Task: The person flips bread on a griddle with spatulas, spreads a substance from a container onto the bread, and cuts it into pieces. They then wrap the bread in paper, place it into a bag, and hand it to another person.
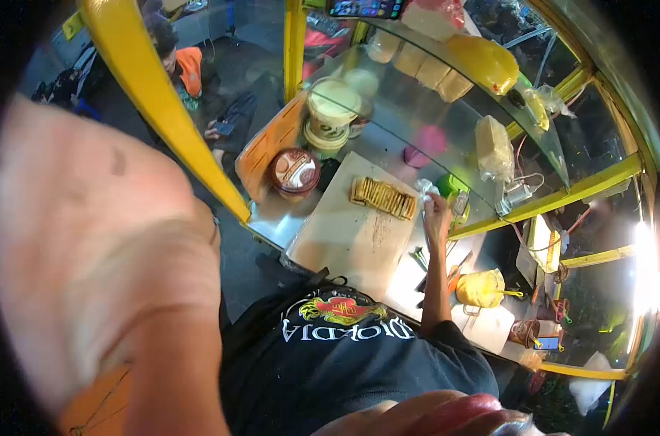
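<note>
My left hand (90, 167) is raised very close to the camera and fills the left side of the view, blurred, with its fingers hidden. My right hand (436, 211) reaches over the counter, its fingers pinched on a crumpled clear plastic bag (426, 187). Just left of that hand, a row of browned slices (383, 198), like a cut toast or pancake, lies on a large pale board (344, 232). Dark crumbs are scattered on the board below the slices. Right beside the hand stands a bright green container (455, 190).
A brown-lidded tub (295, 173) and stacked white buckets (331, 109) stand left of the board. A yellow pot (481, 288) sits to the right. Above, a glass shelf holds wrapped bread (495, 145). A yellow post (163, 109) crosses at left; a seated person (189, 69) is beyond it.
</note>
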Motion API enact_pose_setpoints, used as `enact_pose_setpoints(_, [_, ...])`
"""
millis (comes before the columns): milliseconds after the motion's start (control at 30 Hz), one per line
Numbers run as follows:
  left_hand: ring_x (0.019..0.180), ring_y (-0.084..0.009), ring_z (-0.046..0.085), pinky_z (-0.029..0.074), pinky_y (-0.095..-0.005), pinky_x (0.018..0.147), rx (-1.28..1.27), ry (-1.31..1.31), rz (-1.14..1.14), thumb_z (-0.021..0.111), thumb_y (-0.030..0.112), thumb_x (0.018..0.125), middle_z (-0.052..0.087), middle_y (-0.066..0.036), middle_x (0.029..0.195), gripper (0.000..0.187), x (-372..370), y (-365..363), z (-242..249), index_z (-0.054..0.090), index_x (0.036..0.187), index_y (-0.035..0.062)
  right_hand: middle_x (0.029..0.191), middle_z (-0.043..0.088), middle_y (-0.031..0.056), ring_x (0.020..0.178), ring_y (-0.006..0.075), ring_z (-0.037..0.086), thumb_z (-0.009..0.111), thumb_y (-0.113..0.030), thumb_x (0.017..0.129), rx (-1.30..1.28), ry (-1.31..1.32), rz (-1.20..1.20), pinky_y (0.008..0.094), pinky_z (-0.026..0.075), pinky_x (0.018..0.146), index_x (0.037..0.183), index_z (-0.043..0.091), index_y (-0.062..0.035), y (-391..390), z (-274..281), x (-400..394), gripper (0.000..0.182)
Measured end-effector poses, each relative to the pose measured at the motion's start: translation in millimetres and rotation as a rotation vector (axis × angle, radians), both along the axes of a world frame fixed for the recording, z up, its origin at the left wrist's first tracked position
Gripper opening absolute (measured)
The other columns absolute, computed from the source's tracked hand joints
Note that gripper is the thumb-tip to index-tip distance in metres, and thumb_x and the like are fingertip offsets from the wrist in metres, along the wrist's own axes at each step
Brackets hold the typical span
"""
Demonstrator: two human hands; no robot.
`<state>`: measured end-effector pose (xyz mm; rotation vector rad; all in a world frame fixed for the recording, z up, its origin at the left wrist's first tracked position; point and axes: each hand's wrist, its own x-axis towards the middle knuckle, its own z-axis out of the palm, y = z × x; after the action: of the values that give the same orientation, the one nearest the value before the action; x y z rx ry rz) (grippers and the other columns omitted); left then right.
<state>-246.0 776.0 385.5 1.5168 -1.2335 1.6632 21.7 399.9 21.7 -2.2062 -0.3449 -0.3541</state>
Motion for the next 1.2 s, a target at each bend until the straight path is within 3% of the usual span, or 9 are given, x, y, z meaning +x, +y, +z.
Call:
enact_pose_setpoints(100, [0.082, -0.0158, 0.057, 0.046, -0.0372, 0.087, -0.306, -0.233, 0.043, 0.043, 0.050, 0.096, 0.063, -0.001, 0.086, 0.038, 44, -82, -57, 0.059, 0.085, 0.0175, 0.090, 0.064, 0.0109, 0.080, 0.0156, 0.059, 0.061, -0.008, 0.084, 0.163, 0.196, 0.068, 0.0288, 0.047, 0.076, 0.108, 0.067, 0.0027, -14, 22, -37, 0.026])
enact_pose_setpoints(167, [0.081, -0.0224, 0.064, 0.050, -0.0350, 0.073, -0.305, 1.085, -0.537, 0.063, 0.013, 0.084, 0.065, -0.010, 0.088, 0.009, 49, -95, -132, 0.066, 0.090, 0.0062, 0.090, 0.062, 0.0053, 0.083, 0.0119, 0.057, 0.060, -0.002, 0.083, 0.478, 0.324, 0.225, 0.0249, 0.045, 0.076, 0.104, 0.066, 0.0027, -13, 44, -58, 0.023])
enact_pose_setpoints(200, [0.083, -0.0246, 0.065, 0.050, -0.0367, 0.074, 0.122, 1.197, -0.277, 0.063, 0.015, 0.086, 0.066, -0.012, 0.092, 0.012, 76, -102, -149, 0.066, 0.094, 0.0058, 0.091, 0.060, 0.0034, 0.084, 0.0114, 0.056, 0.059, 0.001, 0.083, 0.527, 0.338, 0.263, 0.0239, 0.044, 0.077, 0.103, 0.066, 0.0025, -13, 58, -68, 0.021])
enact_pose_setpoints(233, [0.085, -0.0259, 0.065, 0.050, -0.0371, 0.077, 0.299, 1.384, -0.294, 0.061, 0.022, 0.089, 0.067, -0.012, 0.096, 0.020, 94, -121, -188, 0.066, 0.096, 0.0035, 0.092, 0.059, 0.0015, 0.085, 0.0109, 0.055, 0.058, 0.004, 0.082, 0.575, 0.352, 0.307, 0.0229, 0.043, 0.078, 0.101, 0.066, 0.0023, -12, 72, -75, 0.021])
enact_pose_setpoints(300, [0.091, -0.0298, 0.064, 0.050, -0.0383, 0.082, 0.576, 1.455, -0.325, 0.058, 0.028, 0.093, 0.067, -0.013, 0.099, 0.025, 114, -154, -246, 0.063, 0.102, 0.0049, 0.091, 0.061, 0.0045, 0.085, 0.0134, 0.056, 0.058, 0.006, 0.079, 0.571, 0.308, 0.457, 0.0246, 0.044, 0.079, 0.099, 0.067, 0.0023, -9, 85, -79, 0.022])
enact_pose_setpoints(367, [0.093, -0.0310, 0.064, 0.050, -0.0404, 0.083, 0.637, 1.476, -0.221, 0.055, 0.031, 0.095, 0.067, -0.014, 0.099, 0.031, 123, -179, -283, 0.062, 0.107, 0.0041, 0.087, 0.065, 0.0100, 0.084, 0.0200, 0.059, 0.059, 0.005, 0.078, 0.096, 0.184, 0.623, 0.0302, 0.046, 0.079, 0.095, 0.069, 0.0019, -7, 114, -88, 0.019])
enact_pose_setpoints(500, [0.102, -0.0338, 0.062, 0.047, -0.0439, 0.091, 1.045, 1.662, 0.045, 0.046, 0.040, 0.098, 0.066, -0.018, 0.104, 0.045, 134, -198, -270, 0.056, 0.119, 0.0021, 0.090, 0.067, 0.0158, 0.085, 0.0291, 0.064, 0.060, 0.003, 0.078, -0.101, 0.116, 0.691, 0.0358, 0.050, 0.077, 0.097, 0.068, 0.0037, -1, 123, -98, 0.021])
enact_pose_setpoints(700, [0.102, -0.0344, 0.062, 0.046, -0.0430, 0.093, 0.957, 1.470, 0.065, 0.050, 0.037, 0.095, 0.066, -0.020, 0.104, 0.042, 129, -209, -305, 0.058, 0.116, 0.0008, 0.100, 0.063, 0.0207, 0.087, 0.0313, 0.062, 0.059, 0.002, 0.081, -0.022, 0.081, 0.683, 0.0369, 0.052, 0.069, 0.108, 0.065, 0.0034, -6, 105, -124, 0.028])
enact_pose_setpoints(1200, [0.103, -0.0338, 0.060, 0.048, -0.0404, 0.091, 1.052, 1.693, -0.109, 0.050, 0.044, 0.095, 0.065, -0.021, 0.109, 0.048, 118, -222, -310, 0.063, 0.110, 0.0004, 0.094, 0.063, 0.0187, 0.091, 0.0357, 0.059, 0.066, 0.002, 0.078, -0.077, -0.080, 0.641, 0.0405, 0.050, 0.076, 0.091, 0.066, 0.0042, -22, 66, -149, 0.014])
